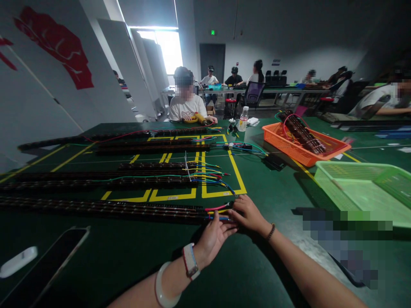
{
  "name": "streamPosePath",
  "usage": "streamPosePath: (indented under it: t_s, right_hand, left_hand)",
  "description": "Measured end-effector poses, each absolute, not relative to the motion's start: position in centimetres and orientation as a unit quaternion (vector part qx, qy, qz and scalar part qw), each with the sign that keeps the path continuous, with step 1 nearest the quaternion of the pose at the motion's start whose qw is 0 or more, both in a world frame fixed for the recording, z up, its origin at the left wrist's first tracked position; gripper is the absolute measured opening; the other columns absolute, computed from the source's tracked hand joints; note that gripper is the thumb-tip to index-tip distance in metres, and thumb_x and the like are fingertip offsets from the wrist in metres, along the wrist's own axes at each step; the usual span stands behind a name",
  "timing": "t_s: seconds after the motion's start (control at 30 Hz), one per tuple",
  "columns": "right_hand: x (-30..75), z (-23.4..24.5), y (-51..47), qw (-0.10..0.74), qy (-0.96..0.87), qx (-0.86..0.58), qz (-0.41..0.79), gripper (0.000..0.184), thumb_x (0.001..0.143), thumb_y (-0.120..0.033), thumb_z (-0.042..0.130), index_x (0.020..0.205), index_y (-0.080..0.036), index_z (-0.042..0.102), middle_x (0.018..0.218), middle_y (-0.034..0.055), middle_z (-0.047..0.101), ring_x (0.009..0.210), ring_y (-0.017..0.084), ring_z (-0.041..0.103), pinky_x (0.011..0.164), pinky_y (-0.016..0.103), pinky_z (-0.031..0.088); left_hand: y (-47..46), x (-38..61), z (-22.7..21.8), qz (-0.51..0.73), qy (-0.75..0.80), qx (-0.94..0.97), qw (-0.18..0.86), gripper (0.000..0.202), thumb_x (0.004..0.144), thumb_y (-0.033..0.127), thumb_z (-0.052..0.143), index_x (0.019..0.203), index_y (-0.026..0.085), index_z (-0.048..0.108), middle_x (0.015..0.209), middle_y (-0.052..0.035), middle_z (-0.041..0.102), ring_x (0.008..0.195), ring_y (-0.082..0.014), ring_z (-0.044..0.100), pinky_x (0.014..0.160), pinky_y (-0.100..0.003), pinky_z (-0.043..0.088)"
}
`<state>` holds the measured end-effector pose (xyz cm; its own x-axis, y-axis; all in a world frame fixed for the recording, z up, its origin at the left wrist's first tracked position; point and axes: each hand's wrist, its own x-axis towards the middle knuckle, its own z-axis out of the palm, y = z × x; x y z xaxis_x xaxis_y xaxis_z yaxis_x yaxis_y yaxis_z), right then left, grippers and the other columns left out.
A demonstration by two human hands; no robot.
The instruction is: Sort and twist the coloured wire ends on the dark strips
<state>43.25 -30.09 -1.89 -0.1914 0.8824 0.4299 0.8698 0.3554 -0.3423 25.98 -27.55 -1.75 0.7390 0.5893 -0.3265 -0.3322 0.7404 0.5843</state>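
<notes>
The green surface [272, 196] spreads out ahead of me, with a seated co-worker [189, 107] in a white top at its far side. The nearest dark bundle [112, 209], long and slim, lies flat across the left part, its right end at the person's hands; similar bundles [105, 177] lie beyond it. Over to the right stand a light green basket [324, 184] and, behind it, an orange basket [282, 147] with another bundle leaning in it. At the near bundle's end, the right hand [250, 214] has its fingers pinched narrow on coloured wires [218, 208]; I can't tell which. The left hand [210, 241] is turned palm up beside them, fingers partly extended; whether they grip, I can't tell. A watch [191, 261] circles the left wrist.
</notes>
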Motion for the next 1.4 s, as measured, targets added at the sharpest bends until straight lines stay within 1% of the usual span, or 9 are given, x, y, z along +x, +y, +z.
streamPosePath:
  t_s: [0.17,0.33,0.5,0.6,0.77,0.93,1.13,1.23,1.4]
  right_hand:
    - [43.2,-2.6,-29.4,0.276,-0.731,-0.622,0.055,0.039,0.093,-0.041,0.042,0.066,-0.016,0.054,0.066,0.0014,0.056,0.07,0.015,0.046,0.068,0.028,0.032]
    - [43.1,-3.0,-29.3,0.238,-0.718,-0.654,0.002,0.04,0.091,-0.045,0.046,0.065,-0.017,0.056,0.066,0.002,0.059,0.07,0.016,0.047,0.069,0.029,0.03]
    - [43.1,-2.7,-29.5,0.216,-0.723,-0.653,-0.069,0.041,0.09,-0.048,0.046,0.064,-0.017,0.055,0.065,0.0029,0.058,0.068,0.016,0.046,0.069,0.029,0.029]
    - [43.4,-2.2,-30.0,0.24,-0.718,-0.645,-0.103,0.042,0.089,-0.052,0.045,0.069,-0.017,0.055,0.068,0.0035,0.056,0.069,0.016,0.045,0.07,0.03,0.029]
    - [43.3,-1.4,-30.9,0.265,-0.8,-0.511,-0.171,0.048,0.09,-0.054,0.037,0.062,-0.018,0.053,0.059,0.0017,0.049,0.061,0.015,0.038,0.066,0.031,0.028]
    - [42.6,-1.5,-31.0,0.245,-0.845,-0.431,-0.202,0.034,0.089,-0.04,0.049,0.063,-0.019,0.054,0.057,-0.0004,0.049,0.058,0.013,0.037,0.064,0.029,0.028]
    - [43.0,-2.0,-30.5,0.245,-0.806,-0.505,-0.188,0.033,0.088,-0.037,0.052,0.061,-0.019,0.053,0.058,0.0002,0.049,0.061,0.014,0.039,0.065,0.029,0.03]
    - [43.2,-2.0,-30.4,0.248,-0.767,-0.573,-0.146,0.032,0.085,-0.047,0.054,0.071,-0.018,0.056,0.069,0.0041,0.054,0.069,0.017,0.044,0.067,0.031,0.034]
    - [43.1,-2.3,-30.0,0.276,-0.725,-0.628,-0.056,0.051,0.078,-0.053,0.059,0.113,-0.016,0.052,0.103,0.0125,0.056,0.096,0.026,0.048,0.084,0.04,0.04]
  left_hand:
    - [-27.7,25.7,-2.0,0.251,0.282,0.26,0.889,0.047,0.084,0.054,0.045,0.082,0.011,0.062,0.073,-0.0081,0.061,0.07,-0.0166,0.057,0.072,-0.032,0.042]
    - [-27.5,25.5,-2.4,0.232,0.277,0.254,0.897,0.048,0.085,0.056,0.043,0.079,0.011,0.06,0.055,0.0007,0.047,0.049,-0.0084,0.038,0.055,-0.025,0.03]
    - [-27.4,25.5,-2.7,0.234,0.27,0.258,0.898,0.048,0.085,0.056,0.044,0.082,0.011,0.059,0.054,0.0024,0.043,0.048,-0.0077,0.034,0.054,-0.025,0.027]
    - [-27.4,25.6,-2.8,0.234,0.267,0.257,0.899,0.048,0.084,0.056,0.045,0.084,0.01,0.059,0.055,0.0023,0.043,0.049,-0.008,0.034,0.054,-0.025,0.027]
    - [-27.4,25.6,-2.6,0.229,0.275,0.246,0.901,0.047,0.082,0.057,0.048,0.08,0.011,0.057,0.059,0.001,0.046,0.051,-0.0083,0.036,0.055,-0.026,0.026]
    - [-27.4,25.6,-2.1,0.228,0.291,0.242,0.897,0.043,0.084,0.054,0.047,0.083,0.012,0.055,0.068,-0.0014,0.051,0.055,-0.0083,0.039,0.056,-0.025,0.027]
    - [-27.6,25.7,-2.1,0.208,0.27,0.302,0.89,0.042,0.085,0.054,0.045,0.085,0.013,0.053,0.069,-0.0015,0.052,0.058,-0.01,0.045,0.06,-0.027,0.034]
    - [-27.8,25.7,-2.1,0.185,0.263,0.35,0.88,0.04,0.087,0.053,0.042,0.088,0.014,0.052,0.069,-0.0022,0.055,0.055,-0.011,0.049,0.057,-0.027,0.035]
    - [-28.1,25.6,-2.0,0.145,0.255,0.402,0.867,0.043,0.086,0.055,0.038,0.078,0.015,0.05,0.056,-0.0011,0.054,0.045,-0.0101,0.047,0.047,-0.024,0.031]
